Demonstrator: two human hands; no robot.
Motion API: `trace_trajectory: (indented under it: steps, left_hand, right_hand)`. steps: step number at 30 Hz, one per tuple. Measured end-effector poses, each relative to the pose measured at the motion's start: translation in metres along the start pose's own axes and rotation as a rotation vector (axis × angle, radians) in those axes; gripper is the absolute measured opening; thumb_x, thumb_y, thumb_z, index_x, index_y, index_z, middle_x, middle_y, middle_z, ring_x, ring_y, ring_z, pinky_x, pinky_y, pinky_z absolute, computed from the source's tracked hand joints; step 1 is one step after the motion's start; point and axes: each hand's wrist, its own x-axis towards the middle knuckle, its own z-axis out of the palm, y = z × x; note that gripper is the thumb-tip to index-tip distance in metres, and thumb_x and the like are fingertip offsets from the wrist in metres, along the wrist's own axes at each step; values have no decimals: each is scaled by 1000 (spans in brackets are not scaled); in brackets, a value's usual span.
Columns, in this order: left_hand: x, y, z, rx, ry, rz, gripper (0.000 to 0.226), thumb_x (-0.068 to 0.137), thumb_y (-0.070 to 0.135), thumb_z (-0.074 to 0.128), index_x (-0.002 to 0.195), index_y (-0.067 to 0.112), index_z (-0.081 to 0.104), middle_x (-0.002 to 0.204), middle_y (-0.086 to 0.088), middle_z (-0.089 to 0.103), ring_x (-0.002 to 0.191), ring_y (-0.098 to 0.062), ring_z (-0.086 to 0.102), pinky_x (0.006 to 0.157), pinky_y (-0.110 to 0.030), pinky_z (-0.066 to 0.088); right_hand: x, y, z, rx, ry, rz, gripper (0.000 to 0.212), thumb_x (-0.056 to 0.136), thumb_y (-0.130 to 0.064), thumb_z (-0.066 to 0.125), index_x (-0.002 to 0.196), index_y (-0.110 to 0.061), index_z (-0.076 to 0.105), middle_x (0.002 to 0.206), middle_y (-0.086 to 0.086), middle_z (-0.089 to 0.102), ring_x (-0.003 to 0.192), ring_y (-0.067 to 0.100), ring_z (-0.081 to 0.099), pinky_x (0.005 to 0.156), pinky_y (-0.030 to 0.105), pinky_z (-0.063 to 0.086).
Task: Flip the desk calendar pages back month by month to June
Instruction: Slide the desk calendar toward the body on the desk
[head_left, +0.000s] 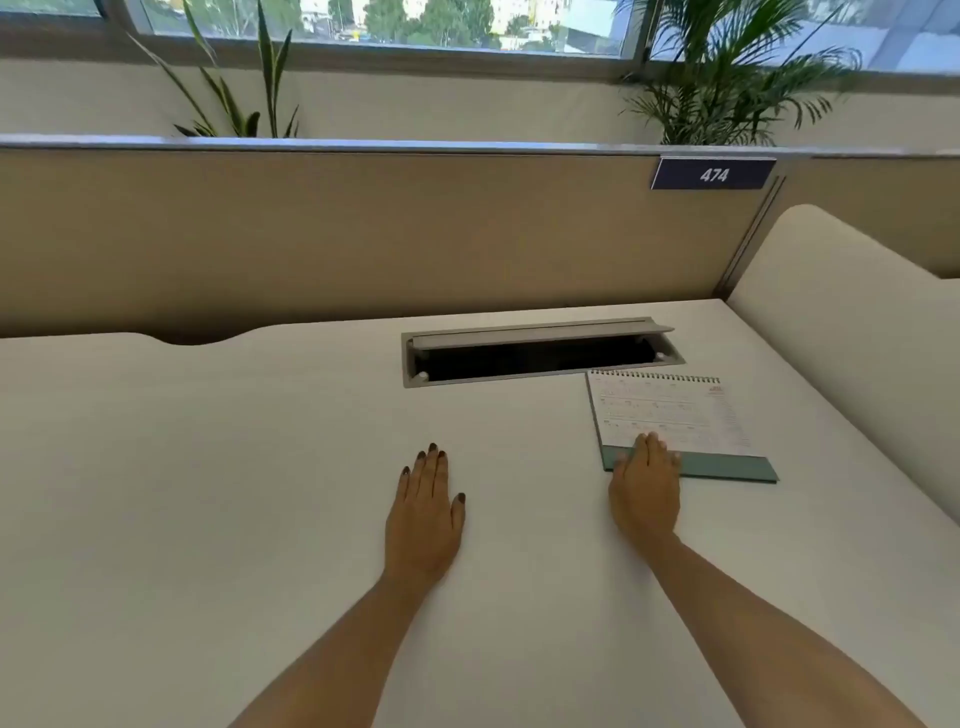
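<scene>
The desk calendar (670, 410) stands on the white desk (208, 441) at the right, with a spiral binding along its top, a white month page facing me and a teal base along its bottom. Its print is too small to read. My right hand (647, 488) reaches the calendar's lower left corner, with its fingertips over the teal base and the bottom edge of the page; I cannot tell whether it grips anything. My left hand (426, 509) lies flat on the desk to the left, palm down, fingers together, holding nothing.
An open grey cable hatch (540, 351) is sunk into the desk just behind the calendar. A tan partition (363, 234) with a "474" sign (712, 174) closes the back. A cream side panel (841, 338) bounds the right. Plants stand behind the partition.
</scene>
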Motion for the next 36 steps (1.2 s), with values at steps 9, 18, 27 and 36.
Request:
trace_trajectory:
  steps: [9, 18, 27, 36]
  left_hand:
    - [-3, -4, 2, -78, 98, 8, 55, 96, 25, 37, 146, 7, 24, 155, -7, 26, 144, -19, 21, 117, -29, 6]
    - [-18, 5, -12, -619, 81, -210, 48, 99, 31, 33, 146, 24, 28, 151, 4, 33, 138, -13, 29, 112, -29, 26]
    - [-28, 15, -39, -798, 107, -349, 37, 99, 30, 27, 128, 23, 50, 124, 7, 55, 110, -11, 51, 96, -33, 43]
    - [-20, 32, -54, -958, 74, -626, 40, 99, 35, 23, 107, 16, 57, 97, -3, 62, 89, -18, 57, 74, -30, 43]
  right_hand:
    - [-34, -40, -8, 28, 153, -173, 19, 87, -3, 55, 90, 10, 68, 82, 23, 69, 75, 37, 64, 85, 46, 53]
    - [-97, -106, -24, 147, 15, -365, 10, 76, -4, 66, 67, -6, 65, 63, 9, 60, 60, 24, 55, 57, 33, 48]
    - [-45, -77, -47, 330, -20, 276, 39, 90, -9, 52, 126, 5, 52, 126, 21, 51, 116, 33, 42, 91, 43, 43]
    - [-29, -67, -49, 232, -287, 361, 29, 93, -17, 44, 90, 5, 63, 105, 23, 63, 96, 38, 58, 84, 46, 52]
